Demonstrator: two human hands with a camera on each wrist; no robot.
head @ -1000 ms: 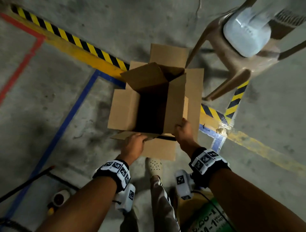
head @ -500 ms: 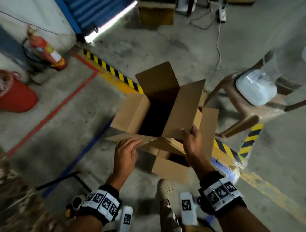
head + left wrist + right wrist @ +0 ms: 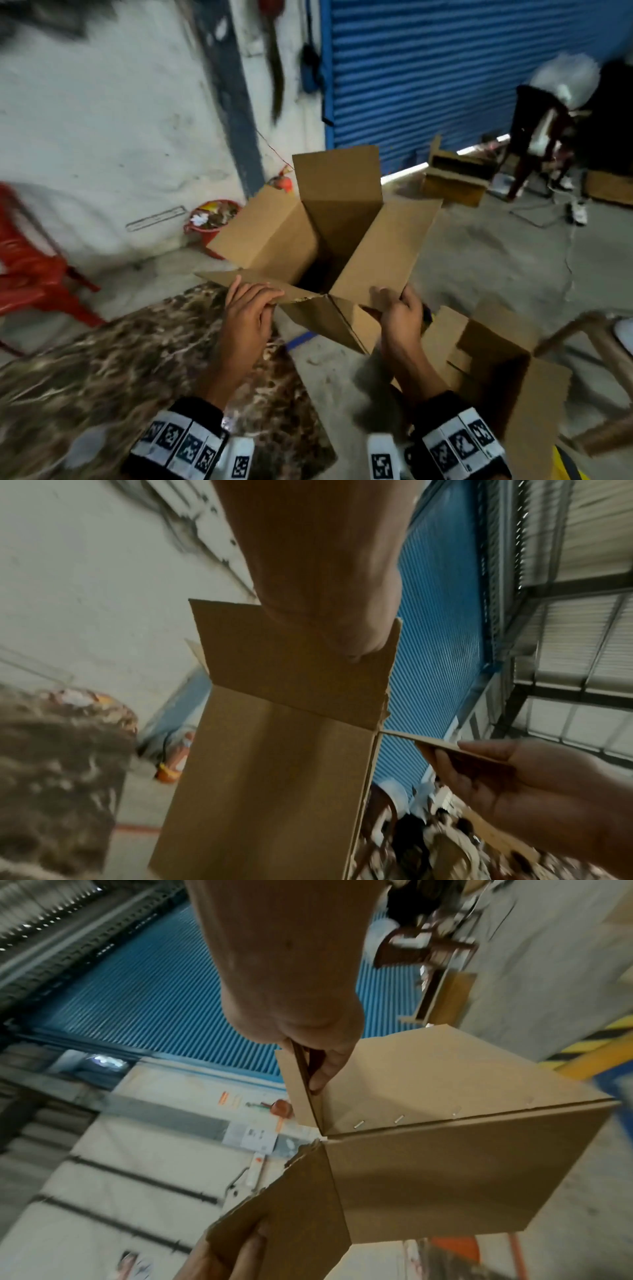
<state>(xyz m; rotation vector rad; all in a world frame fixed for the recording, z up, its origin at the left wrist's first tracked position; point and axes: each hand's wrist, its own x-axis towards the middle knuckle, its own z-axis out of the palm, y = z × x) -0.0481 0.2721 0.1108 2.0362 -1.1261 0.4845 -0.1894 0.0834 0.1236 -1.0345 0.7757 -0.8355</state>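
Note:
An open brown cardboard box [image 3: 346,236] hangs in the air with its flaps spread, its dark inside facing me. My left hand [image 3: 251,301] grips the near left flap [image 3: 291,666], fingers on top and thumb beneath. My right hand [image 3: 394,306] pinches the near edge of the right flap [image 3: 383,253]. In the left wrist view the box wall [image 3: 267,777] fills the middle, and the right hand [image 3: 514,775] holds a flap edge. The right wrist view shows the stapled box corner [image 3: 428,1150] and my right hand's fingers [image 3: 318,1074] on the flap.
A second open carton [image 3: 496,363] lies low at the right beside a tan plastic chair [image 3: 603,342]. A marbled brown surface [image 3: 120,383] spreads at lower left. A red chair [image 3: 30,274], a red bucket [image 3: 212,222], a blue shutter [image 3: 462,68] and another carton [image 3: 452,178] stand beyond.
The box has come up off the floor in both hands. My view has swung up from the floor to the wall and shutter. Both hands kept hold of their flaps.

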